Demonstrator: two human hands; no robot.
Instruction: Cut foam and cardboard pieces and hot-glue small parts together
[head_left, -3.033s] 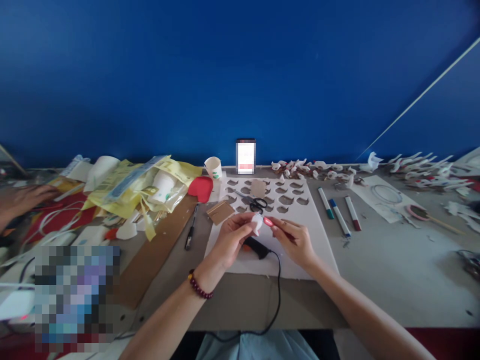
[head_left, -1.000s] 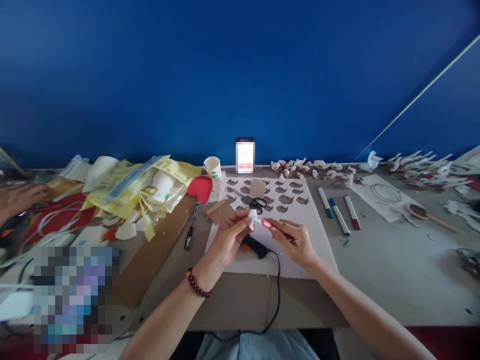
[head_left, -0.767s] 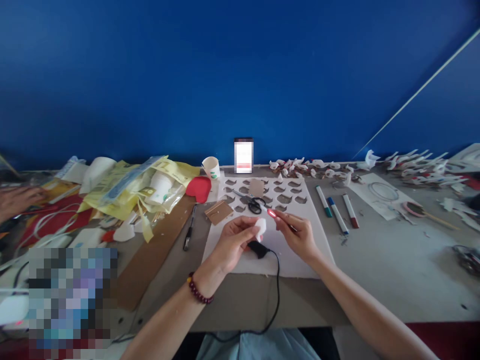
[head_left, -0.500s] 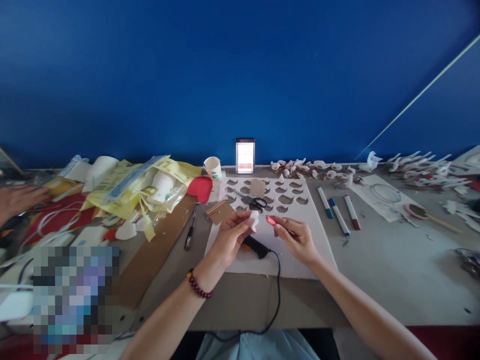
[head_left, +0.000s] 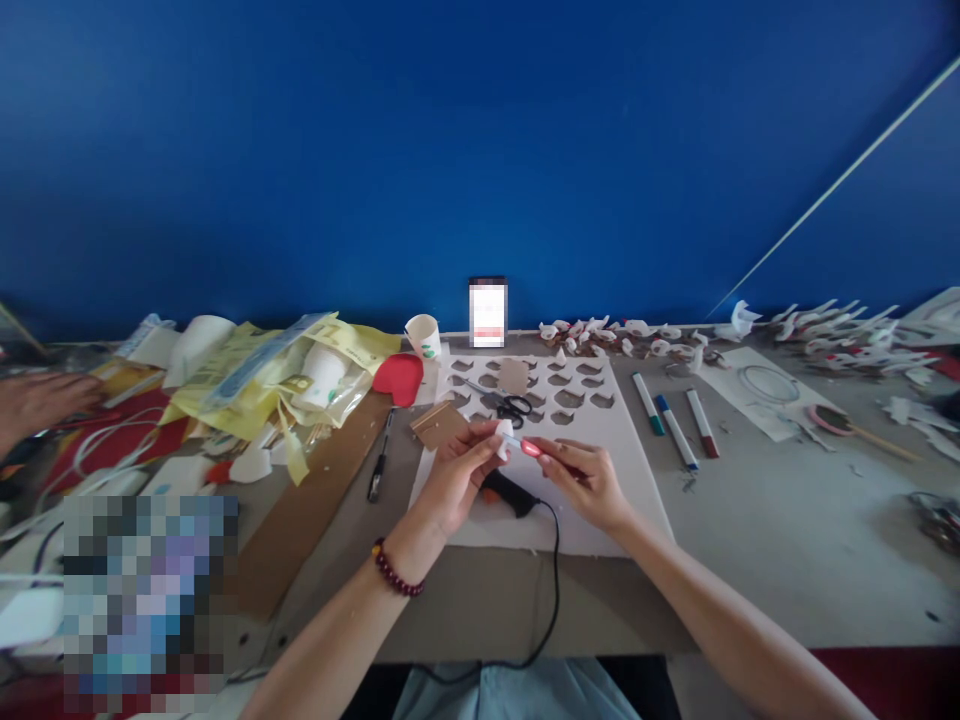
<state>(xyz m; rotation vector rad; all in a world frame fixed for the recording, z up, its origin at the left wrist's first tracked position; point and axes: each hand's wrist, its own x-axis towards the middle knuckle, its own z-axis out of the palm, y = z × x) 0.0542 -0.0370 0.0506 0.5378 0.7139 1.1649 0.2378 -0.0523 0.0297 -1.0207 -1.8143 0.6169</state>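
Over a white sheet (head_left: 615, 500) with several cut-out holes, my left hand (head_left: 459, 475) pinches a small white piece (head_left: 504, 436) between thumb and fingers. My right hand (head_left: 589, 482) grips a slim red tool (head_left: 532, 448). Its thin, pale, blade-like tip meets the white piece; I cannot tell whether it goes into it. Just below the hands lies a black glue gun (head_left: 514, 495) with an orange part, partly hidden by my left hand. Black-handled scissors (head_left: 514, 407) rest on the sheet beyond, close to a brown card square (head_left: 442, 425).
Three markers (head_left: 677, 432) and a paper sheet (head_left: 757, 395) lie to the right; white cut pieces (head_left: 840, 335) line the back. At left are yellow packaging (head_left: 247, 370), a paper cup (head_left: 424, 337), a black pen (head_left: 380, 460) and another person's hand (head_left: 45, 405). The cord (head_left: 556, 590) crosses the front edge.
My right hand has moved slightly left, closing the gap so that the red tool's tip now meets the white piece. My left hand stays nearly in place, still pinching it.
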